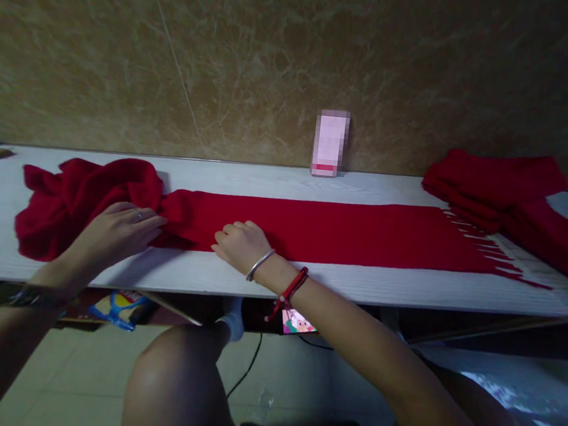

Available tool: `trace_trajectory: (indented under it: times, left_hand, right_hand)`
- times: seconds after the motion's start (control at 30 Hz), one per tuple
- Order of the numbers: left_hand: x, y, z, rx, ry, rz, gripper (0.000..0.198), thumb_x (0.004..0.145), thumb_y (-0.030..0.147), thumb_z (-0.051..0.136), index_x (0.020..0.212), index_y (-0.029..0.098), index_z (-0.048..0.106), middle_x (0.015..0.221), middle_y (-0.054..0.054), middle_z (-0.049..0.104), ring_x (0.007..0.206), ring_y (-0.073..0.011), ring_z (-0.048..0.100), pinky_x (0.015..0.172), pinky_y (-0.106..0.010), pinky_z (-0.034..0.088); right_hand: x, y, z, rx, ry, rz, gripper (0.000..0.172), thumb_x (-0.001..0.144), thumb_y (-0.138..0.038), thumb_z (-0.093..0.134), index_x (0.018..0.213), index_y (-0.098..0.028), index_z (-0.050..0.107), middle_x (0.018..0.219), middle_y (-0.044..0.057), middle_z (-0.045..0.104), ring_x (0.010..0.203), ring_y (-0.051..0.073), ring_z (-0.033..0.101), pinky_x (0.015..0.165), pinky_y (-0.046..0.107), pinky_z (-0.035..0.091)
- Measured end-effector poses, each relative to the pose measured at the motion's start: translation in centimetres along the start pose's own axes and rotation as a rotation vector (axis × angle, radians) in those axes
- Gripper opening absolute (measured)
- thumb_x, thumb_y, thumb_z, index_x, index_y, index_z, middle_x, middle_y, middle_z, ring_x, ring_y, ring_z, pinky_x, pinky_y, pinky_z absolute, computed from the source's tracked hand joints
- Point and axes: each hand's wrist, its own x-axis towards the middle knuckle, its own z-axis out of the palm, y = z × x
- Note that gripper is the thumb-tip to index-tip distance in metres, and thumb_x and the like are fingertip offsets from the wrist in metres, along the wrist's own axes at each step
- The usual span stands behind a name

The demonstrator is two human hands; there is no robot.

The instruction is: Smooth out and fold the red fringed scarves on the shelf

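A red fringed scarf (352, 233) lies lengthwise on a white wood-grain tabletop, flat through its middle and right part. Its left part is a loose, crumpled heap. At the edge of that heap, my left hand (120, 234) pinches the cloth with its fingers together; the fingertips are partly lost in the folds. My right hand (243, 244) rests on the flat stretch near the front edge, its fingers curled in and closed on the fabric. The fringe spreads out at the scarf's right end.
Another red cloth (497, 187), folded, lies at the right against the wall. A pink box-like object (329, 144), blurred out, stands at the back. Below the tabletop (277, 286) sit a blue-and-yellow packet (121, 308) and a lit screen (296, 321).
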Motion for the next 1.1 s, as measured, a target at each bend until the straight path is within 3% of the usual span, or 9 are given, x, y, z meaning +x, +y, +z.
trace_trajectory:
  times: [0.1,0.3,0.43,0.57,0.7,0.8,0.93,1.1]
  left_hand:
    - [0.3,0.2,-0.1,0.048,0.067,0.037,0.046,0.096,0.023,0.026,0.082,0.010,0.068,0.072,-0.009,0.070,0.061,-0.0178,0.062,0.064,-0.029,0.042]
    - [0.4,0.3,0.2,0.071,0.113,0.014,0.045,0.097,0.023,0.028,0.080,0.012,0.068,0.068,-0.007,0.070,0.058,-0.0167,0.061,0.061,-0.028,0.041]
    - [0.0,0.2,0.5,0.002,-0.048,-0.068,0.048,0.096,0.026,0.023,0.086,0.014,0.068,0.076,-0.008,0.072,0.065,-0.0179,0.064,0.066,-0.029,0.042]
    - [0.2,0.2,-0.1,-0.101,-0.264,-0.130,0.040,0.089,0.019,0.027,0.090,0.014,0.067,0.088,-0.012,0.072,0.075,-0.0195,0.065,0.074,-0.032,0.042]
    - [0.6,0.6,-1.2,-0.050,-0.307,-0.271,0.037,0.088,0.020,0.029,0.091,0.014,0.065,0.090,-0.013,0.070,0.078,-0.0215,0.064,0.077,-0.035,0.043]
    - [0.7,1.6,-1.4,-0.059,-0.356,-0.320,0.036,0.088,0.017,0.030,0.094,0.013,0.066,0.092,-0.013,0.070,0.080,-0.0218,0.064,0.079,-0.035,0.043]
    - [0.8,2.2,-1.2,-0.151,-0.464,-0.306,0.034,0.085,0.011,0.034,0.095,0.013,0.067,0.096,-0.012,0.071,0.082,-0.0216,0.065,0.079,-0.035,0.044]
    - [0.8,1.3,-1.3,-0.154,-0.538,-0.187,0.038,0.084,0.007,0.033,0.097,0.011,0.068,0.098,-0.014,0.071,0.086,-0.0224,0.066,0.083,-0.037,0.044]
  right_hand:
    - [-0.3,-0.2,-0.1,0.009,0.027,0.004,0.033,0.093,-0.036,0.045,0.101,-0.012,0.065,0.099,0.012,0.069,0.097,0.022,0.060,0.078,0.034,0.042]
    - [-0.2,0.0,-0.2,-0.026,-0.026,0.071,0.029,0.093,-0.011,0.037,0.104,-0.010,0.064,0.099,0.013,0.069,0.097,0.022,0.062,0.078,0.034,0.043]
    - [-0.8,1.6,-0.3,-0.041,-0.101,0.085,0.031,0.093,-0.009,0.036,0.108,-0.011,0.063,0.104,0.013,0.069,0.100,0.021,0.062,0.080,0.034,0.046]
    - [-1.8,3.4,-0.2,-0.073,-0.147,-0.090,0.034,0.093,-0.007,0.036,0.117,-0.012,0.060,0.123,0.013,0.062,0.113,0.021,0.057,0.084,0.035,0.047]
    - [-2.5,4.7,-0.1,-0.071,-0.014,-0.195,0.042,0.093,-0.005,0.034,0.131,-0.013,0.050,0.137,0.014,0.052,0.126,0.020,0.047,0.096,0.038,0.043]
    - [-2.7,5.5,0.3,-0.052,-0.044,-0.238,0.047,0.091,-0.003,0.035,0.133,-0.019,0.049,0.142,0.009,0.047,0.132,0.020,0.041,0.101,0.042,0.040]
    - [-2.9,6.0,1.1,-0.008,-0.200,-0.245,0.054,0.088,0.000,0.037,0.136,-0.023,0.047,0.142,0.003,0.047,0.135,0.017,0.036,0.104,0.038,0.038]
    - [-2.8,6.2,1.6,0.024,-0.219,-0.214,0.054,0.088,-0.001,0.036,0.137,-0.023,0.046,0.141,0.002,0.048,0.136,0.015,0.033,0.108,0.038,0.033]
